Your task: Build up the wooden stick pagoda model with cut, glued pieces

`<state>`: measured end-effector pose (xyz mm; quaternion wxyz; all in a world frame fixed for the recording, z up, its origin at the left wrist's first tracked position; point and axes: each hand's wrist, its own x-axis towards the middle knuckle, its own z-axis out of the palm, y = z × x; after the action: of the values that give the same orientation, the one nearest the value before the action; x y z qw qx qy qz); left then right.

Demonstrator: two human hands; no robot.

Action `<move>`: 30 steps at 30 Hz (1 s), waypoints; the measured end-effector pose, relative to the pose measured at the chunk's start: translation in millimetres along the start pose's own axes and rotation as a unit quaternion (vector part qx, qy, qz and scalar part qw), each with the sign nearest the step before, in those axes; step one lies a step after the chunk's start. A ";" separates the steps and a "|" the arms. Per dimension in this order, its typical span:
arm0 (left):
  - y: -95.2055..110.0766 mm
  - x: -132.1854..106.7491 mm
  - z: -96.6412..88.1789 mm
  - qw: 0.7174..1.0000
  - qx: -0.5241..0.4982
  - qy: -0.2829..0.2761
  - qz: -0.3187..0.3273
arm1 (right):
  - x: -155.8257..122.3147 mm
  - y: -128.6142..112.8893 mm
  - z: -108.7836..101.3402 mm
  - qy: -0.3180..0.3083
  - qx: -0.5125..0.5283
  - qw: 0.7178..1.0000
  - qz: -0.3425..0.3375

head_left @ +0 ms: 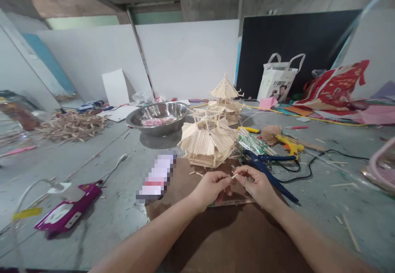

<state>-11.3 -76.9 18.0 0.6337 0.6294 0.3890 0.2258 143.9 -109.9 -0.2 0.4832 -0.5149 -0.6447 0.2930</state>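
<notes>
With twelve o'clock straight ahead of our hands, we find our left hand (212,186) with its thumb and forefinger pinched on the left end of one short wooden stick (235,176). The stick lies at about two o'clock from that hand, in the narrow gap between our two hands. Our right hand (254,184) pinches the stick's other end with thumb and fingertip, so from there the stick sits at ten o'clock. Both hands are above one brown board (203,242).

Counting from the left, we see one blurred bottle (18,110) and one heap of pale strips (72,127), too tangled to number, both near ten o'clock. One purple power strip (69,211) lies at nine, well apart from us; one phone (157,176), its screen blurred out, is also at nine but nearer. One steel bowl (134,120), with a red-and-white packet (152,122) inside, sits between ten and eleven. We count two stick-built pavilions: the front pavilion (211,141) near eleven, just beyond our fingers, and the rear pavilion (226,89), with a pointed roof, at twelve. One blue-handled tool (271,176) lies around three, right beside our right hand. One white bag (276,79) stands at one o'clock, one yellow glue gun (291,145) lies at two, and one red bag (335,85) rests between one and two.
</notes>
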 end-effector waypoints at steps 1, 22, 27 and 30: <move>0.8 -0.6 0.0 1.000 0.022 0.010 0.008 | 0.4 0.0 -0.5 0.000 -0.005 1.000 -0.001; -25.8 11.0 -7.7 0.987 0.056 0.140 0.062 | 14.9 21.9 -65.9 -0.090 -0.543 0.805 0.223; -22.3 8.0 -10.5 0.971 0.143 0.147 0.126 | 15.8 17.8 -66.0 -0.058 -0.561 0.792 0.236; -18.0 6.0 -11.3 0.965 0.156 0.146 0.152 | 15.2 15.8 -67.6 -0.004 -0.545 0.808 0.225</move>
<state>-20.2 -67.1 0.2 0.4221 0.7324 0.4074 0.3457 212.4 -98.9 15.3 0.0408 -0.8229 -0.5667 -0.0040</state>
